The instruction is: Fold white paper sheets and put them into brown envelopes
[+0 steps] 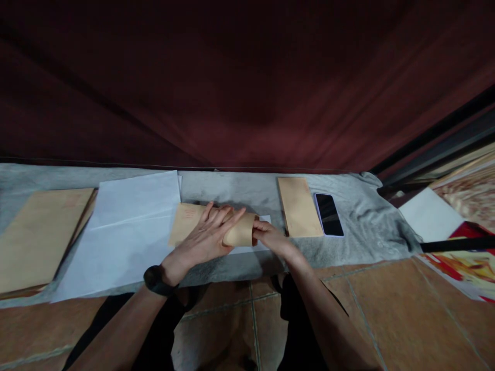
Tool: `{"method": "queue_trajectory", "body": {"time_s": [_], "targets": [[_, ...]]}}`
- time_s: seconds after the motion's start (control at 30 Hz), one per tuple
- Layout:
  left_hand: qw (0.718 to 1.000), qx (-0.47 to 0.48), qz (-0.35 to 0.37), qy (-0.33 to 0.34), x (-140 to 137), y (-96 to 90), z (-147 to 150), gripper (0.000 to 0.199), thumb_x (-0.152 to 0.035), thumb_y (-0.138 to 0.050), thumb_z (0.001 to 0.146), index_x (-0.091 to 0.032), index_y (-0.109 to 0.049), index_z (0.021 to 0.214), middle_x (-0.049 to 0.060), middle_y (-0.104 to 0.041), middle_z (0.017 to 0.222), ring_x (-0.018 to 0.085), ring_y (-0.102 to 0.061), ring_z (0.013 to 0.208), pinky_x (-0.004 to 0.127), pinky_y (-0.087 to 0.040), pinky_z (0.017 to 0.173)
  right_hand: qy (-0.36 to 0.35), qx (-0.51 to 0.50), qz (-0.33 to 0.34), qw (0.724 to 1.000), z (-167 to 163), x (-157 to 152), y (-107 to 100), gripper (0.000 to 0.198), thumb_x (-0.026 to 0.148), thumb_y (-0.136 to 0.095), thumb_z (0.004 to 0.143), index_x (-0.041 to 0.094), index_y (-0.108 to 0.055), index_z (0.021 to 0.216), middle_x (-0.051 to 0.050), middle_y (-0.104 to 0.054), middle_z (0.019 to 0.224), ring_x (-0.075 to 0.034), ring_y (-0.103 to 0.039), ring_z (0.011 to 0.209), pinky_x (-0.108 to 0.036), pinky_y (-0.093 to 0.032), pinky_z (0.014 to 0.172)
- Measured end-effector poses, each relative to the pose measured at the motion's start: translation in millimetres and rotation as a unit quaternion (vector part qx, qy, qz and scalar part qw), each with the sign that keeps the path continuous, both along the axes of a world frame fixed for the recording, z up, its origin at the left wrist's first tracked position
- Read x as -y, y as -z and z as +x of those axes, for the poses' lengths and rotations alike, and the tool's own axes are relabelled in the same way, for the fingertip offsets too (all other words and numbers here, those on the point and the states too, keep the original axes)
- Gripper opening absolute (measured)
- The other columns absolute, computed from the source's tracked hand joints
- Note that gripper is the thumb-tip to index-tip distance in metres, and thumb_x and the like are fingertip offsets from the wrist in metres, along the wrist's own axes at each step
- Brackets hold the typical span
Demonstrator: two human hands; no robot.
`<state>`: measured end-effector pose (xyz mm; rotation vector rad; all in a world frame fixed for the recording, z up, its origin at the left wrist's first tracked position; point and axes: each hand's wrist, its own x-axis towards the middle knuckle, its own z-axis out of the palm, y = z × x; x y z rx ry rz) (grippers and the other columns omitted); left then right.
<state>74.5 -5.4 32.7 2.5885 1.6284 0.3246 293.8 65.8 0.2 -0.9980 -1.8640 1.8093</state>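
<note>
A brown paper envelope (238,233) lies crosswise in front of me, its right end bulging into a curl. My left hand (204,239), a dark watch on its wrist, rests across the envelope with fingers stretched and spread over its top. At the curled right end, my right hand (267,234) has its fingers closed at the envelope's edge, the fingertips partly hidden inside. White paper (264,246) shows beneath the envelope and behind my right hand. Red print marks the envelope's left part.
Large white sheets (131,226) lie to the left, beside a stack of bigger brown envelopes (42,232). Right of my hands are another brown envelope (299,208) and a phone (329,215). All rest on a grey cloth (359,221) before a dark red curtain (247,103).
</note>
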Motion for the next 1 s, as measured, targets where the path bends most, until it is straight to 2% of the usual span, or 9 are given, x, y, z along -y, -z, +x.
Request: {"method": "queue_trajectory", "body": {"time_s": [0.17,0.3,0.4,0.57,0.77,0.87,0.93,1.0], "targets": [[0.999,0.015,-0.019,0.023,2.4,-2.4,7.7,0.102,-0.027,-0.071,0.081,-0.027,-0.016,0.167,0.013,-0.050,0.153,0.034,-0.044,0.145,0.060,-0.015,0.128,0.012,0.029,-0.018,0.999,-6.8,10.2,-2.5,0.030,0.018,-0.058,0.088,0.022,-0.075,0.113,0.001,-0.075,0.091,-0.015,-0.064,0.073,-0.022,-0.052,0.060],[0.999,0.015,-0.029,0.025,2.4,-1.0,1.2,0.106,-0.037,-0.077,0.080,-0.026,-0.018,0.166,0.015,-0.046,0.158,0.035,-0.042,0.147,0.060,-0.014,0.128,0.023,0.001,-0.048,0.999,-8.7,13.1,-1.3,0.031,0.018,-0.060,0.084,0.020,-0.075,0.110,0.001,-0.074,0.083,-0.013,-0.062,0.066,-0.018,-0.045,0.051],[0.999,0.008,-0.026,0.019,2.4,1.1,-5.8,0.112,-0.043,-0.080,0.077,-0.025,-0.016,0.167,0.017,-0.044,0.159,0.036,-0.040,0.148,0.061,-0.014,0.127,0.024,-0.011,-0.061,0.998,-8.3,13.0,-1.4,0.025,0.017,-0.062,0.081,0.020,-0.076,0.102,0.003,-0.070,0.074,-0.011,-0.058,0.060,-0.016,-0.042,0.048],[1.000,-0.020,0.000,0.009,2.0,-3.0,-5.3,0.105,-0.034,-0.077,0.078,-0.025,-0.021,0.166,0.015,-0.054,0.146,0.035,-0.048,0.138,0.059,-0.015,0.127,0.019,-0.015,-0.058,0.998,-6.1,10.1,-5.6,0.027,0.016,-0.058,0.084,0.021,-0.076,0.103,0.003,-0.071,0.077,-0.011,-0.057,0.061,-0.018,-0.042,0.049],[0.999,-0.030,0.020,-0.023,0.7,-11.5,-10.7,0.102,-0.030,-0.072,0.079,-0.023,-0.020,0.167,0.015,-0.057,0.138,0.035,-0.051,0.132,0.058,-0.016,0.127,0.052,-0.032,0.004,0.998,3.0,1.1,-10.9,0.025,0.034,-0.060,0.093,0.020,-0.074,0.108,-0.003,-0.075,0.093,-0.017,-0.067,0.081,-0.027,-0.056,0.070],[0.997,-0.031,0.030,-0.066,1.2,-11.6,-24.2,0.101,-0.033,-0.070,0.081,-0.021,-0.017,0.167,0.017,-0.056,0.138,0.037,-0.051,0.133,0.059,-0.018,0.127,0.144,-0.033,0.045,0.988,13.3,-6.2,-5.2,0.032,0.041,-0.057,0.096,0.019,-0.073,0.112,-0.006,-0.076,0.098,-0.019,-0.070,0.082,-0.032,-0.058,0.076],[0.994,-0.032,0.037,-0.097,1.3,-9.6,-34.2,0.101,-0.035,-0.068,0.082,-0.021,-0.015,0.167,0.017,-0.057,0.136,0.037,-0.051,0.132,0.060,-0.019,0.126,0.218,0.045,0.129,0.966,22.2,-9.1,-0.3,0.033,0.039,-0.053,0.098,0.019,-0.071,0.117,-0.009,-0.076,0.102,-0.020,-0.070,0.083,-0.034,-0.058,0.079],[0.992,-0.034,0.038,-0.118,1.0,-6.6,-42.8,0.102,-0.036,-0.067,0.083,-0.021,-0.013,0.167,0.017,-0.058,0.134,0.037,-0.052,0.130,0.061,-0.019,0.126,0.250,0.169,0.232,0.925,30.1,-7.7,2.9,0.033,0.036,-0.053,0.098,0.017,-0.068,0.122,-0.012,-0.073,0.109,-0.023,-0.070,0.091,-0.036,-0.056,0.085]]}}
